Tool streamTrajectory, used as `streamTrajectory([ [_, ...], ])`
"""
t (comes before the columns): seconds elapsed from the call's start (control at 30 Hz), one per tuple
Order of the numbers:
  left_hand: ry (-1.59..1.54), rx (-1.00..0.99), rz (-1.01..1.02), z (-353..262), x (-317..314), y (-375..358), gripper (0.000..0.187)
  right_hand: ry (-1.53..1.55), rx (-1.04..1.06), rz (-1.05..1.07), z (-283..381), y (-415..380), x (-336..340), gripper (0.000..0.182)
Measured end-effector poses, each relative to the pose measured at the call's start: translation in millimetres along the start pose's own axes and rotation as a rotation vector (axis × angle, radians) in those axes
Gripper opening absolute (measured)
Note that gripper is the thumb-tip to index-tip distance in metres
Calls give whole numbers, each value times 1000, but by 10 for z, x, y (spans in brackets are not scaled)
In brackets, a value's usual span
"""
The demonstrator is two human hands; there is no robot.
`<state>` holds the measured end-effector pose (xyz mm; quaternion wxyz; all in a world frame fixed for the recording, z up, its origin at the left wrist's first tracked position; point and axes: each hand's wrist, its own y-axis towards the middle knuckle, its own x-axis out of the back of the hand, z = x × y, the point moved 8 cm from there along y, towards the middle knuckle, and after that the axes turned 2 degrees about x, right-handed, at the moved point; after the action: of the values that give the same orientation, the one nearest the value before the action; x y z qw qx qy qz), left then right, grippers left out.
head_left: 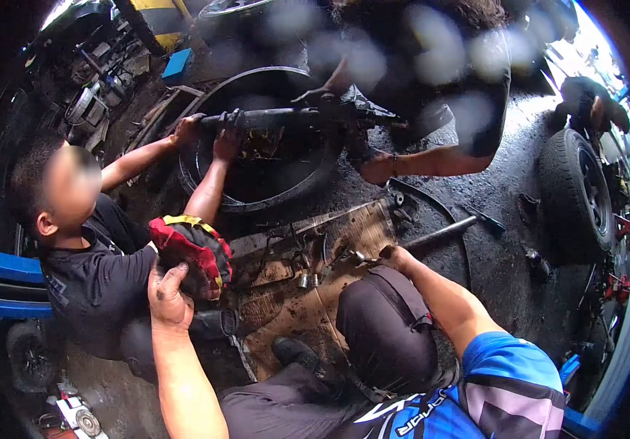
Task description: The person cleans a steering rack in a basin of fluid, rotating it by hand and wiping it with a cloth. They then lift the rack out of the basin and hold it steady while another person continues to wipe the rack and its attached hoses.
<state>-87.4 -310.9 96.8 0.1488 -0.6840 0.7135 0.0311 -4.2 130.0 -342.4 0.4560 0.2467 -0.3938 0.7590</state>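
Observation:
My left hand [171, 296] is closed on a crumpled red, black and yellow cloth [196, 256], raised in front of a co-worker. By my bent knee, my right hand [400, 261] is closed around a metal bar [439, 233], which slants up to the right. A shiny socket-like end [359, 257] shows just left of that hand; its fingers are partly hidden. Several metal sockets [304, 280] and hand tools lie on the dirty cardboard [315, 311] below.
A co-worker [99, 271] at left and another person [439, 146] opposite hold a long dark cylindrical part [263, 117] above a large round rim [278, 201]. A wheel [582, 194] stands at right. A black hose [443, 208] curves over the oily floor.

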Motion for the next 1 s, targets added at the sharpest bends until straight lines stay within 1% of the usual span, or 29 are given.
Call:
streamTrajectory([
  [0.03, -9, -10, 10, 0, -1, 4, 52, -13, 11, -6, -40, 19, -40, 45],
  [0.07, -9, -10, 10, -7, -13, 0, 52, -13, 11, -6, 65, -20, 44, 45],
  [0.13, -19, -11, 15, -28, -49, -11, 52, 100, -145, -33, 162, -138, 234, 46],
  [0.27, -33, 4, 36, 0, -17, 7, 52, 86, -153, -20, 244, -210, 331, 44],
  [0.3, -28, 4, 37, -2, -22, 3, 52, -40, 2, -25, 376, -202, 369, 41],
  [0.37, -24, 3, 38, -13, -31, 0, 52, -166, 158, -29, 536, -229, 411, 39],
  [0.43, -40, 4, 55, -16, -49, 3, 52, -151, 153, -17, 536, -232, 415, 34],
  [0.53, -48, 0, 59, -12, -37, 10, 54, -118, 121, -20, 479, -224, 384, 33],
  [0.57, -53, -10, 61, -18, -40, 19, 54, -253, 167, 71, 608, -224, 420, 35],
  [0.63, -58, -28, 73, -31, -67, 20, 54, 165, -144, -65, 593, -368, 638, 46],
  [0.67, -45, -25, 58, -34, -71, 19, 52, 86, -187, 3, 539, -311, 575, 48],
  [0.7, -46, -29, 60, -39, -68, 20, 52, 84, -185, 0, 566, -325, 605, 48],
  [0.77, -11, -23, 44, -28, -34, 26, 52, 201, -104, -82, 532, -326, 592, 47],
  [0.8, -11, -25, 45, -23, -25, 33, 52, 199, -148, -61, 454, -306, 542, 46],
  [0.9, -39, -21, 56, -30, -52, 57, 53, 239, -128, -83, 532, -377, 643, 46],
  [0.93, -41, -27, 69, -68, -110, 35, 50, 265, -168, -27, 577, -436, 645, 37],
  [0.97, -43, -34, 82, -89, -161, 21, 48, 175, -106, -29, 524, -373, 580, 37],
  [1.0, -50, -61, 50, -101, -159, 20, 48, 85, -44, -36, 477, -314, 518, 38],
])
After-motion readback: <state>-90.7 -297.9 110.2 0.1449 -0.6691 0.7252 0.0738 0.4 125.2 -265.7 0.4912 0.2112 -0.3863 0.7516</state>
